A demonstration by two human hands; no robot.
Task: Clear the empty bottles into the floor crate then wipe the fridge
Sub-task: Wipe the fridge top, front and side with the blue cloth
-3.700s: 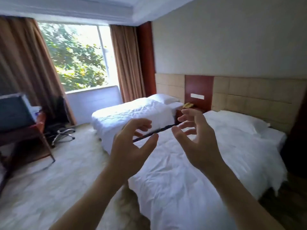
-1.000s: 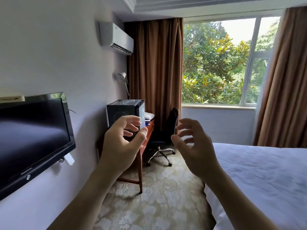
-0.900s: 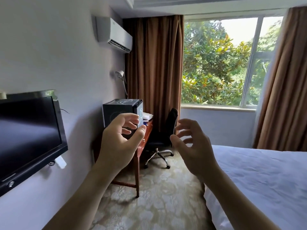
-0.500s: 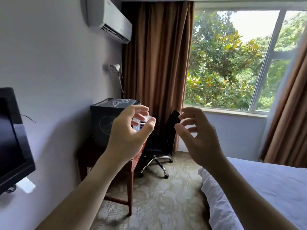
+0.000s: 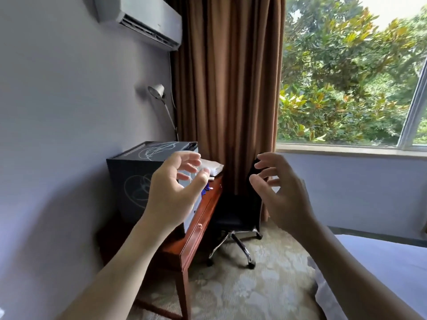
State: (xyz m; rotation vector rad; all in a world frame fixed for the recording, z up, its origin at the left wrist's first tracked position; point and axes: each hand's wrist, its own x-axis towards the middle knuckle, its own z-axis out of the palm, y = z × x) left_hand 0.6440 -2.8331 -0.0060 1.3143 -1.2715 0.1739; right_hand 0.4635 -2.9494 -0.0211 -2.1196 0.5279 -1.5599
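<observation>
A small dark fridge [image 5: 132, 181] with pale scribbled lines on its top and side stands on a red-brown wooden desk [image 5: 198, 229] against the left wall. Both my hands are raised in front of me with loosely curled fingers and hold nothing. My left hand [image 5: 172, 192] hovers in front of the fridge's pale front face. To its right, my right hand [image 5: 280, 195] is up in front of the black office chair [image 5: 235, 218]. A white folded cloth [image 5: 212, 166] lies on the desk beyond the fridge. No bottles or crate are in view.
Patterned carpet [image 5: 254, 296] runs between the desk and a white bed [image 5: 381, 273] at lower right. Brown curtains [image 5: 228, 88] and a window [image 5: 346, 72] fill the far wall. An air conditioner [image 5: 138, 19] and a wall lamp [image 5: 157, 91] hang at upper left.
The view has turned from the beds to the desk wall and moved closer to the fridge; the wall television has slid out of view. Both hands stay raised and hold nothing.
</observation>
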